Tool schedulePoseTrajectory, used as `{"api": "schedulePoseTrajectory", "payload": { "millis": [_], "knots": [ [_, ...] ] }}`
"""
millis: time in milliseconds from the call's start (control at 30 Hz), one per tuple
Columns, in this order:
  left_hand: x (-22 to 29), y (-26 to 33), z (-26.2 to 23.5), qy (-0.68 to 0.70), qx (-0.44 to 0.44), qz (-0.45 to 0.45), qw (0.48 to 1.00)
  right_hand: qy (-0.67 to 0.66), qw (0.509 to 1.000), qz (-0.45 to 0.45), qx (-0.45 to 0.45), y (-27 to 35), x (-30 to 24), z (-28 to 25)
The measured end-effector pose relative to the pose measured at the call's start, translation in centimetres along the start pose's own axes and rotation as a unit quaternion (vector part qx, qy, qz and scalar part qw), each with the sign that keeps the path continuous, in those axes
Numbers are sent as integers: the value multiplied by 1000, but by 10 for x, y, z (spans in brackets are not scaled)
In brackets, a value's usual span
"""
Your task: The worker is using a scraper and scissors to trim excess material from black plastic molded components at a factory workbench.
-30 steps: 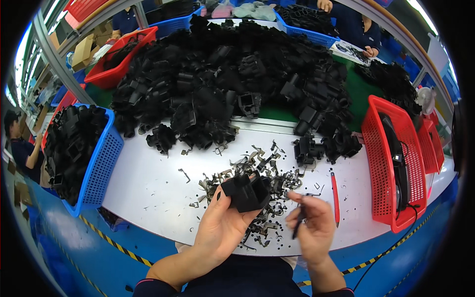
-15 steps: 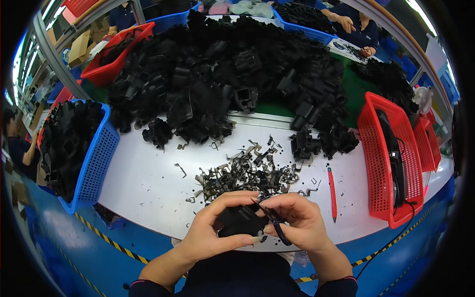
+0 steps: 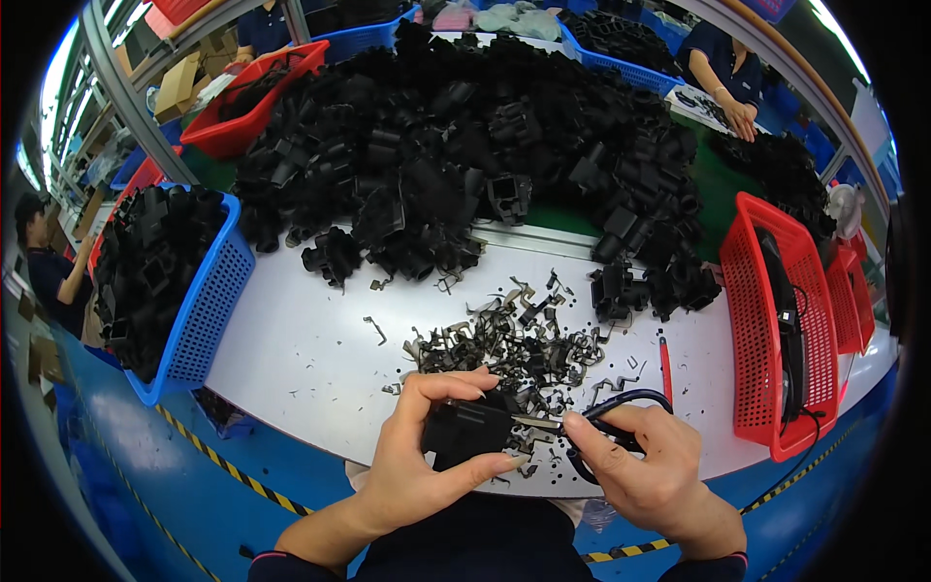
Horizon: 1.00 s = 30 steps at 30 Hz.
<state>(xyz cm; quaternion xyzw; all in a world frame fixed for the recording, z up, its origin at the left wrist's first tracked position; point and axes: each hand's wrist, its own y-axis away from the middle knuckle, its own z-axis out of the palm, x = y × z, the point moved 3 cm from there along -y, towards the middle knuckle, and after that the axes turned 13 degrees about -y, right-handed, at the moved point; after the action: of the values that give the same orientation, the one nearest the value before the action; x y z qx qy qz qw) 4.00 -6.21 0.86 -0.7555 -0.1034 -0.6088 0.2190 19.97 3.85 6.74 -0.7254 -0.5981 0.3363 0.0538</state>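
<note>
Thumb and fingers of my left hand (image 3: 412, 470) wrap round a black moulded plastic part (image 3: 469, 430), held just above the near edge of the white table. My right hand (image 3: 652, 470) grips a pair of scissors (image 3: 543, 423) with dark handles. The scissors' metal blades point left, and their tips meet the right side of the plastic part. Whether the tips reach inside it I cannot tell. Beyond my hands lies a heap of small dark plastic offcuts (image 3: 514, 339). A red pen-like tool (image 3: 665, 369) rests to the right of that heap.
A large pile of black plastic parts (image 3: 427, 145) covers the table's far side. At left stands a blue basket (image 3: 206, 310) full of similar parts. A red basket (image 3: 752, 339) at right holds a black device with a cable. Co-workers sit across the table; another person stands at far left.
My right hand has moved right and turned, so the scissors now extend from it toward the part. The left hand still holds the part. The whole view has shifted slightly.
</note>
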Motion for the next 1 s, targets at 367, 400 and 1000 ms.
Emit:
{"api": "schedulePoseTrajectory", "payload": {
  "millis": [367, 400, 1000],
  "knots": [
    [7, 3, 6, -16, 9, -8, 1000, 61, 998, -29, -7, -1, -8, -8],
    [7, 3, 6, -18, 8, -6, 1000, 63, 997, -32, -10, -1, -8, -9],
    [9, 3, 8, -14, 12, 1, 1000, 20, 999, -15, -31, 0, -10, -9]
  ]
}}
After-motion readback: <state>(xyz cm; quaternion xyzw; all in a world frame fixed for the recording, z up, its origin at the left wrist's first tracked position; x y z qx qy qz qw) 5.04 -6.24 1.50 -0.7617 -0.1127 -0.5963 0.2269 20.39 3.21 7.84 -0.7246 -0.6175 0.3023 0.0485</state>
